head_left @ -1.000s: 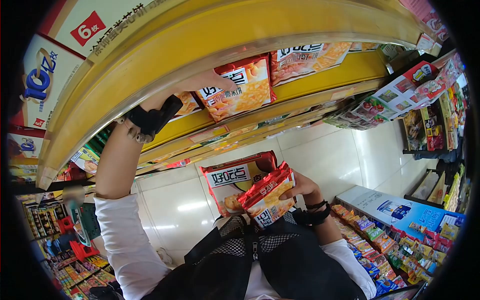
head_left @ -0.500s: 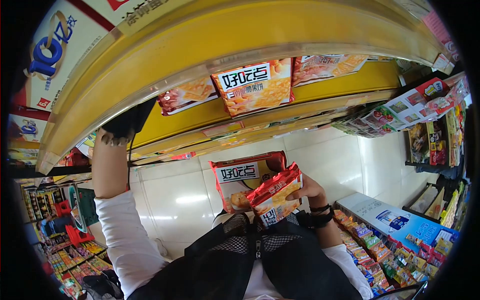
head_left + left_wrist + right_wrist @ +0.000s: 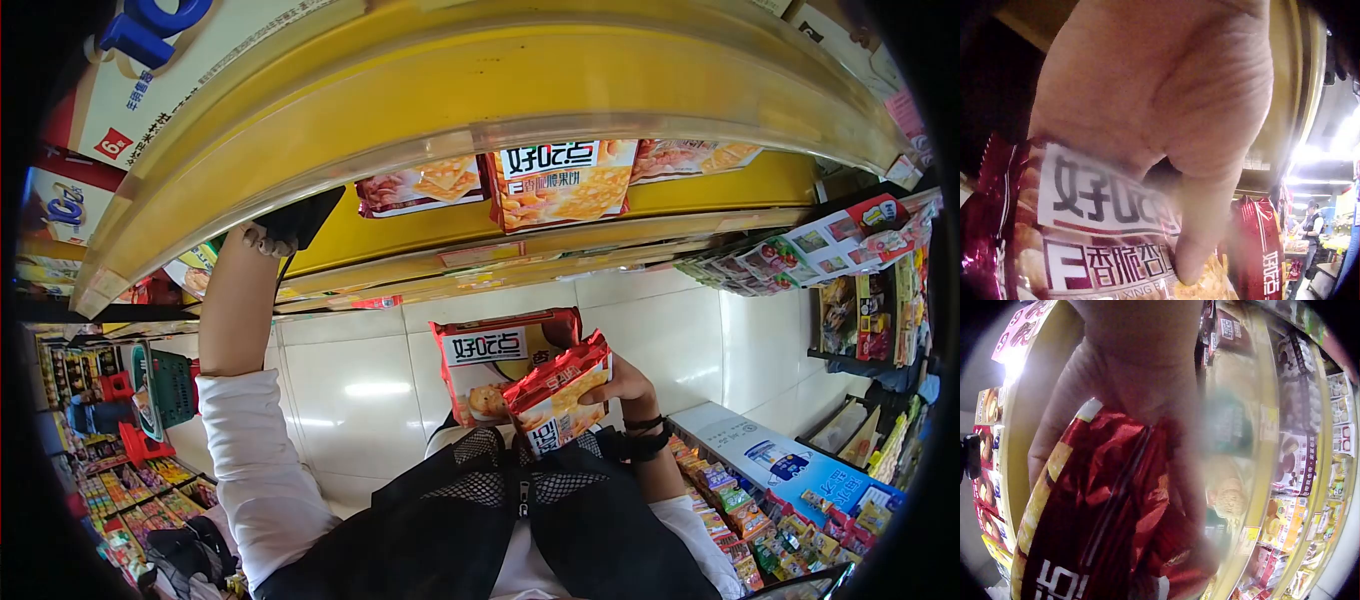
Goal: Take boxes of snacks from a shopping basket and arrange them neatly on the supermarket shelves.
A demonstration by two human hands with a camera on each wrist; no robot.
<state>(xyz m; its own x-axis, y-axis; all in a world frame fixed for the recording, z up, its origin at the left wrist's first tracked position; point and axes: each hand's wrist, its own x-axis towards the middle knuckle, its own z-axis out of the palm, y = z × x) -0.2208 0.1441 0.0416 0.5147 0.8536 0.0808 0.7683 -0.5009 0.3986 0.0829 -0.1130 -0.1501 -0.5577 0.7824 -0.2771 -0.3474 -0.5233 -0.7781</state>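
Note:
My left hand grips a biscuit packet with dark red ends, its thumb across the printed front and the other fingers out of sight. In the head view the shelf's edge hides this hand; the wrist with its black device shows. My right hand holds a red cracker packet low in front of the body. Behind that packet is a larger red biscuit packet, partly covered by it. On the yellow shelf stands another cracker packet, between similar ones.
A clear curved shelf lip runs above the packets. Below lies the white tiled floor. Hanging packets jut out at the right, and a snack display with a blue sign stands at the lower right.
My left hand has left the cracker packet in the shelf's middle and moved left, behind the shelf edge. The right hand still holds its packet low. The head view has shifted slightly.

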